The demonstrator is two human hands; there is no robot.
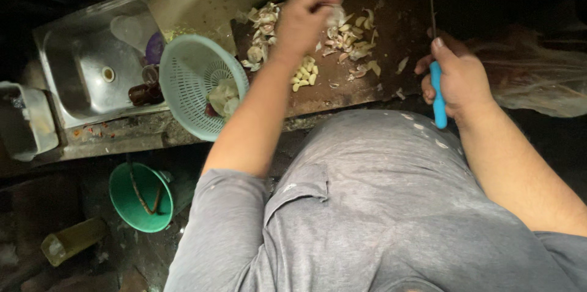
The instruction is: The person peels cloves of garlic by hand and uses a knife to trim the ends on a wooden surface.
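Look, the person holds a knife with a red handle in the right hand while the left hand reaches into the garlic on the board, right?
Not quite: the knife handle is blue, not red, as the head view shows. The right hand does hold it, and the left hand does reach into the garlic on the board.

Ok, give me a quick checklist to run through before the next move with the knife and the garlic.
1. Knife grip: right hand wrapped round the blue knife handle, blade pointing away from the body. Ok.
2. Left hand apart from the blade: it rests on the garlic cloves, well to the side. Ok.
3. Board space: skins and cloves scattered over the wooden board. Not ok.
4. Peeled cloves gathered in one small heap. Ok.
5. Strainer basket within reach beside the board. Ok.
6. Blade sharpness. Cannot tell.
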